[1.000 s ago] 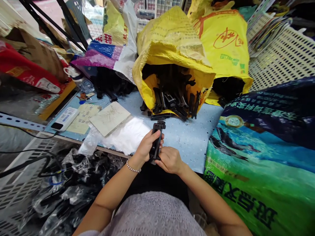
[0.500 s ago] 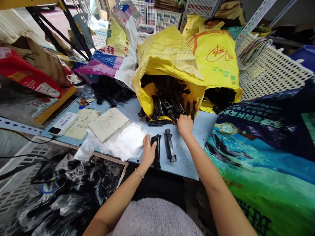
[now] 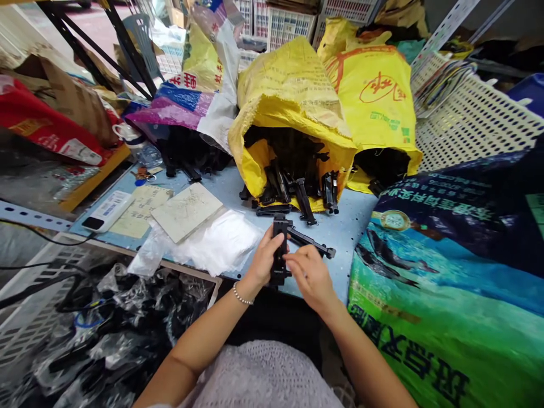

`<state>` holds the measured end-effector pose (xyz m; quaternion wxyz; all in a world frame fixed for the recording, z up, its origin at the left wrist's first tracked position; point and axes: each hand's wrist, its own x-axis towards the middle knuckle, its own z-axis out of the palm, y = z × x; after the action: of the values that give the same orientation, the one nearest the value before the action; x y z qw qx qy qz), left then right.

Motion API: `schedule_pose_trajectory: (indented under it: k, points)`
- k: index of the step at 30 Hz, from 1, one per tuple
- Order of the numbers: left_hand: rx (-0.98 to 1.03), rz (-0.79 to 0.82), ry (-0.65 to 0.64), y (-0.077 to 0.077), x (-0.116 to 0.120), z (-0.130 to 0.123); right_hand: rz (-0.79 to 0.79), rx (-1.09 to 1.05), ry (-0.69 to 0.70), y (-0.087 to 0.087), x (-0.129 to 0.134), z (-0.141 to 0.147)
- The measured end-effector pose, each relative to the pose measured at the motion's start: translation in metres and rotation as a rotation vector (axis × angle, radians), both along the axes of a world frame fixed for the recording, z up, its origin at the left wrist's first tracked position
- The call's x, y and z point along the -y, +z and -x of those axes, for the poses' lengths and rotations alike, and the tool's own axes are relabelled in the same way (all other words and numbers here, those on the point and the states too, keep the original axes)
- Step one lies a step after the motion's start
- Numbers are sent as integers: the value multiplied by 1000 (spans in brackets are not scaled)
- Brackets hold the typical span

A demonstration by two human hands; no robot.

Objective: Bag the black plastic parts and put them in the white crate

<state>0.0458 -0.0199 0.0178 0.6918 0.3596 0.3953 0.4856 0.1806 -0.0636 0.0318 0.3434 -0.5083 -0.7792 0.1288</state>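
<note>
Stacked white plastic crates at the back, a grey plastic chair, perhaps daylit ground beyond.

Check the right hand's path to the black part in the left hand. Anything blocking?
Nothing visible: the right hand touches the black plastic part held in the left hand. The black bar lies beyond the fingers, not in between.

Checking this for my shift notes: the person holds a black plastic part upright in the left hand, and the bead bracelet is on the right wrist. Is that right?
Not quite: the bead bracelet is on the left wrist, as the head view shows. The rest stands: the left hand holds the black plastic part upright.
</note>
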Motion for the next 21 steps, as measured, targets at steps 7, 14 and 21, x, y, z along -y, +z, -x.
schedule_pose_trajectory:
  k: [7, 14, 21]
  points:
    - [112, 119, -133, 13, 20, 21, -248, 124, 77, -10, -67, -20]
    - [53, 98, -7, 20, 9, 30, 74, 87, 267, -5, -34, 2]
    - [-165, 58, 78, -6, -3, 50, 305, 88, 250, -28, -1, 23]
